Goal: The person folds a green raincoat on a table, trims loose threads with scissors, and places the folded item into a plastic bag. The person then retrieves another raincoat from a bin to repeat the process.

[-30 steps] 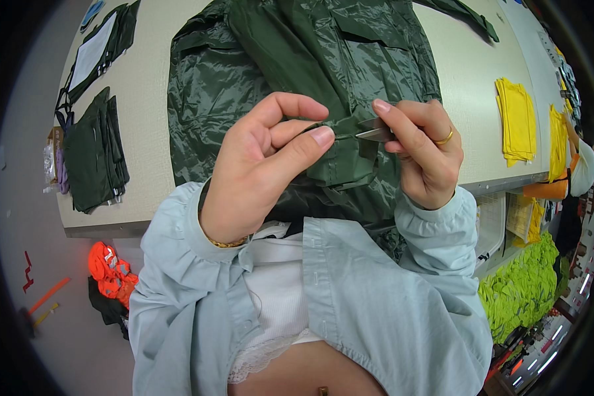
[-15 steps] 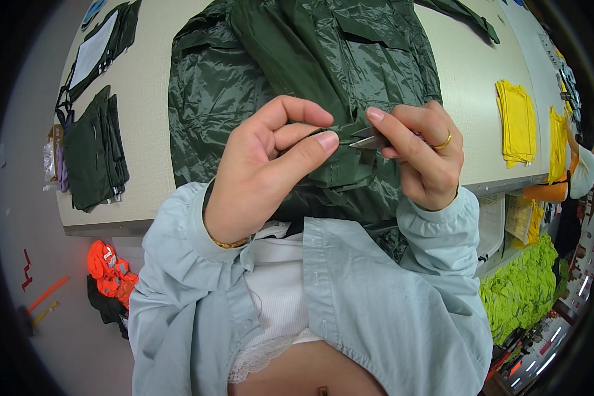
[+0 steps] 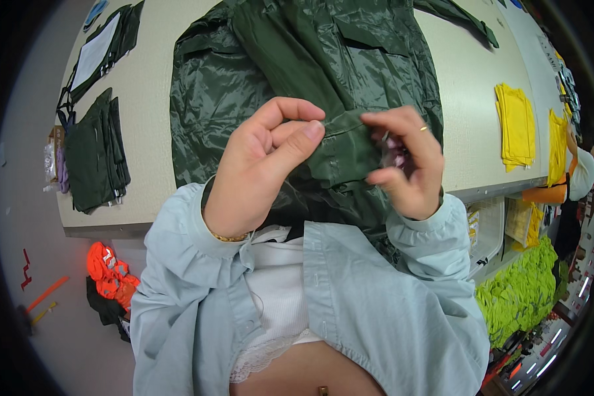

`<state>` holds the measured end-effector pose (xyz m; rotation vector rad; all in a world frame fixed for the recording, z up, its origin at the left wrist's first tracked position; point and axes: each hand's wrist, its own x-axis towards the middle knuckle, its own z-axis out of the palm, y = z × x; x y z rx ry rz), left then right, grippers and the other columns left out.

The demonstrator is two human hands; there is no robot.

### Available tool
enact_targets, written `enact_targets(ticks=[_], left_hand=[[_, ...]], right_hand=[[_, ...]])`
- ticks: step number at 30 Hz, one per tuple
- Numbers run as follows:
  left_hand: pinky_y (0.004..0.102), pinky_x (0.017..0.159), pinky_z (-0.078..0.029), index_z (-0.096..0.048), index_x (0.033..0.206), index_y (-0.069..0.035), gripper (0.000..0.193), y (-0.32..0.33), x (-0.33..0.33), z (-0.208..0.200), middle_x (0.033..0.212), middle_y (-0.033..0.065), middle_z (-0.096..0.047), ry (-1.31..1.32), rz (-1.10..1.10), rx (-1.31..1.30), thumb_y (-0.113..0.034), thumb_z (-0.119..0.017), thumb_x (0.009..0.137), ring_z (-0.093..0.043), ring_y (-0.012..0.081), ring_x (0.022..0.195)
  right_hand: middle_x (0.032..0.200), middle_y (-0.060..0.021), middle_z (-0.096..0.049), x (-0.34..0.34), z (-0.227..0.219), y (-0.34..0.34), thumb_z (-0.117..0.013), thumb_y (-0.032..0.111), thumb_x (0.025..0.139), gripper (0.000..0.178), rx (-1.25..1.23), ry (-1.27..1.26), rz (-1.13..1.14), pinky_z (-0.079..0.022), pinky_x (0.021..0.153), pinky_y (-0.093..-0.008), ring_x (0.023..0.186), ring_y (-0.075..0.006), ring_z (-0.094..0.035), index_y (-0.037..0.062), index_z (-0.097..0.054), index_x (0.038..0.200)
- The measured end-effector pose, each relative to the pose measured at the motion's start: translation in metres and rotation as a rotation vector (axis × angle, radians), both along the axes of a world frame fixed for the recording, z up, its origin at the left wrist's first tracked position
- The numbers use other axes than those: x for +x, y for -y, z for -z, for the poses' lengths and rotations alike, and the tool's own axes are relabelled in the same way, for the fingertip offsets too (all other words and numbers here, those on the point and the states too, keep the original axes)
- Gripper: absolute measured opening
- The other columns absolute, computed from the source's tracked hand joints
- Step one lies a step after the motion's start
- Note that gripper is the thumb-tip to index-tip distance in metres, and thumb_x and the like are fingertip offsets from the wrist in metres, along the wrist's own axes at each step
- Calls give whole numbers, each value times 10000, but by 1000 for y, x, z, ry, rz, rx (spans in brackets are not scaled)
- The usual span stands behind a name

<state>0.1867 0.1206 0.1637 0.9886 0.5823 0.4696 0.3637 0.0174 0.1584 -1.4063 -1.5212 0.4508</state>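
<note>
- Fingers (image 3: 287,105) of the left hand (image 3: 257,158) pinch a stitched edge of cloth between thumb and index finger.
- The right hand (image 3: 424,158) is just to the right, index finger and thumb spread apart; a shiny thing (image 3: 396,155) in its palm is blurred, and I cannot tell how firmly it is gripped.
- The cloth is part of a dark green garment (image 3: 303,72), spread across the middle of the tabletop (image 3: 148,158), one piece raised between the hands.
- Dark green pieces (image 3: 89,155) lie in two groups on the left, a white sheet (image 3: 96,53) on the far one.
- Yellow cloths (image 3: 515,129) lie folded on the right.
- Below the tabletop, an orange bundle (image 3: 107,267) shows at near left, a lime-green heap (image 3: 518,287) at near right.
</note>
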Motion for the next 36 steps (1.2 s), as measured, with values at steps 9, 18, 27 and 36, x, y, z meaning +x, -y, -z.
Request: enact_targets(ticks=[9,18,27,36], left_hand=[[151,592,-329,-508,1068,-56,178,-11,2,9,795,-45,-549,-20,-98,-182,-158,-502,922,-445,7,669],[236,805,-485,-499,1053,-96,158,-45,-7,10,1020,59,-601,415,-94,-484,-69,-494,898,-595,161,932],[373,876,-470,-535,1169,-53,361,-48,-26,16,1107,75,-598,610,-200,-468,-306,-464,922,-580,230,999],[362,915,-381,-541,1062,-37,305,-58,-51,28,1117,103,-525,105,-908,71,-284,-475,896,-497,205,1016]], right_hand=[[764,-99,-635,1,7,2,-664,56,775,73,-82,-562,-58,-421,546,-212,628,-136,-568,-7,-628,761],[1037,-56,-630,24,29,-8,-596,232,867,373,-353,-773,220,-412,662,-188,758,-54,-523,33,-538,1178],[652,58,-476,-30,25,-64,-647,95,791,161,-295,-1379,-140,-276,484,-220,496,-38,-346,116,-493,832],[616,30,-472,-34,14,-67,-472,198,856,107,-244,-1563,-53,-219,437,-226,397,-50,-265,110,-458,797]])
